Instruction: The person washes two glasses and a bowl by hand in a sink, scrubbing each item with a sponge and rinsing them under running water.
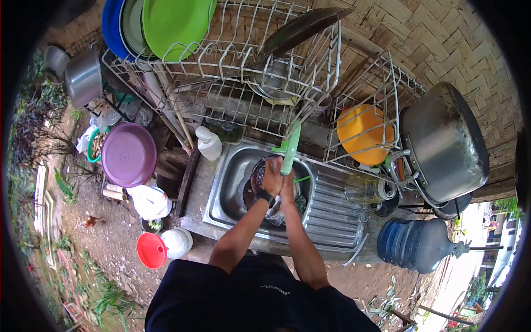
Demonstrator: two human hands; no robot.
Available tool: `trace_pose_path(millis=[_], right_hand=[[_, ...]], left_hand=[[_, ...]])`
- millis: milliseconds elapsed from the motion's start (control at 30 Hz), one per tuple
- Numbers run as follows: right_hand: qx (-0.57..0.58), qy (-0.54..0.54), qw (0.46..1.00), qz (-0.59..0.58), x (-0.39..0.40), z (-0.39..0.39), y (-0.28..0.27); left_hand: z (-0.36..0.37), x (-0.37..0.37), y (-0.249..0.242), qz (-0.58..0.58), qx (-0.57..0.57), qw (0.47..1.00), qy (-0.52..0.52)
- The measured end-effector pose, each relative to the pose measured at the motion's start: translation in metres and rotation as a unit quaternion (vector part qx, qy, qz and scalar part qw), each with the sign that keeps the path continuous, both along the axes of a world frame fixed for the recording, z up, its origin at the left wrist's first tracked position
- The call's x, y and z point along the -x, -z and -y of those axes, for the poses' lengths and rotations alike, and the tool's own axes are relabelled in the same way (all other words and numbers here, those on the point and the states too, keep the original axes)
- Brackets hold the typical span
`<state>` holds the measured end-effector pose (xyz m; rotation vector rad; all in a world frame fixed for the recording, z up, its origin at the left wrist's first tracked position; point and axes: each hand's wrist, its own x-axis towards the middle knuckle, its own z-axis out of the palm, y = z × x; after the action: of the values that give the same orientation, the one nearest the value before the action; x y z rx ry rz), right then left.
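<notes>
Both of my hands are over the steel sink (227, 188). My left hand (272, 176) grips the rim of a dark round pan (255, 178) standing in the basin; a dark watch sits on that wrist. My right hand (287, 187) is pressed close beside it, under the green tap spout (291, 149), and what it holds is hidden. A white soap bottle (209, 143) stands at the sink's back left corner.
A wire dish rack (243, 61) above holds green and blue plates and a dark pan. An orange bowl (362, 133) and a large steel pot (442, 141) sit in the right rack. A blue water jug (415, 243), a red funnel (151, 250) and a purple basin (129, 154) stand around.
</notes>
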<state>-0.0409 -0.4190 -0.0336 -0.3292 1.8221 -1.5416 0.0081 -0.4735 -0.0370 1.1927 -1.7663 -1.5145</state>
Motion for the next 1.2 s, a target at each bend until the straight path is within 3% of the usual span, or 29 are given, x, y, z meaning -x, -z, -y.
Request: trace_pose_path(millis=[33, 67, 167, 200, 300, 433, 467, 500, 567, 600, 700, 733, 833, 867, 933, 967, 1000, 1100, 1133, 1200], right_hand=[[-0.002, -0.002, 1.0, 0.021, 0.002, 0.005, -0.002], [-0.043, 0.02, 0.992, 0.117, 0.001, 0.008, -0.033], [-0.044, 0.02, 0.984, -0.174, -0.015, 0.01, -0.009], [-0.004, 0.027, 0.99, -0.136, -0.026, 0.01, -0.022], [0.095, 0.021, 0.975, -0.198, -0.046, -0.001, -0.032], [0.085, -0.046, 0.994, 0.054, -0.021, 0.008, -0.032], [0.127, -0.007, 0.991, 0.039, -0.021, 0.01, -0.011], [0.112, 0.01, 0.993, -0.045, -0.025, 0.007, -0.011], [0.075, 0.04, 0.974, -0.209, -0.036, -0.003, -0.013], [0.136, 0.049, 0.973, -0.182, -0.045, -0.007, -0.027], [0.109, -0.026, 0.973, -0.2, -0.043, -0.016, -0.019], [0.154, -0.045, 0.977, -0.137, -0.043, -0.018, -0.018], [0.122, -0.104, 0.97, -0.182, -0.031, -0.019, -0.037], [0.071, -0.064, 0.979, -0.179, -0.03, -0.017, -0.035], [0.049, -0.036, 0.933, -0.355, -0.03, -0.017, -0.035], [0.038, -0.02, 0.898, -0.439, -0.033, -0.014, -0.042], [0.025, -0.004, 0.875, -0.484, -0.04, -0.014, -0.049], [0.011, -0.099, 0.811, -0.577, -0.042, -0.028, -0.042], [-0.005, -0.148, 0.81, -0.568, -0.037, -0.028, -0.039], [-0.037, -0.247, 0.801, -0.544, -0.024, -0.024, -0.037]], left_hand=[[-0.006, -0.003, -0.008, -0.071, -0.058, 0.995, -0.043], [-0.016, -0.01, -0.008, -0.095, -0.05, 0.993, -0.039], [-0.015, -0.016, -0.006, -0.244, -0.171, 0.95, -0.09], [-0.015, -0.015, -0.003, -0.294, -0.211, 0.926, -0.106], [0.008, -0.03, 0.009, -0.285, -0.326, 0.901, -0.013], [-0.012, -0.015, 0.008, -0.28, -0.229, 0.919, -0.158], [-0.015, -0.017, -0.003, -0.273, -0.261, 0.909, -0.176], [-0.015, -0.017, 0.011, -0.254, -0.16, 0.948, -0.104], [-0.016, -0.023, 0.061, -0.203, 0.046, 0.977, 0.038], [-0.017, -0.025, 0.095, -0.41, -0.353, 0.841, -0.015], [-0.011, -0.041, 0.064, -0.39, -0.638, 0.664, -0.003], [-0.007, -0.043, 0.051, -0.379, -0.598, 0.706, 0.012], [0.001, -0.045, 0.069, -0.383, -0.522, 0.759, -0.069], [0.004, -0.051, 0.021, -0.134, -0.387, 0.903, -0.129], [-0.001, -0.036, 0.055, -0.266, -0.377, 0.861, -0.213], [-0.001, -0.029, 0.05, -0.33, -0.367, 0.832, -0.253], [-0.001, -0.027, 0.045, -0.385, -0.446, 0.777, -0.222], [0.01, -0.027, 0.046, -0.42, -0.595, 0.672, -0.132], [0.013, -0.03, 0.05, -0.441, -0.584, 0.678, -0.066], [0.004, -0.033, 0.024, -0.386, -0.495, 0.769, -0.122]])
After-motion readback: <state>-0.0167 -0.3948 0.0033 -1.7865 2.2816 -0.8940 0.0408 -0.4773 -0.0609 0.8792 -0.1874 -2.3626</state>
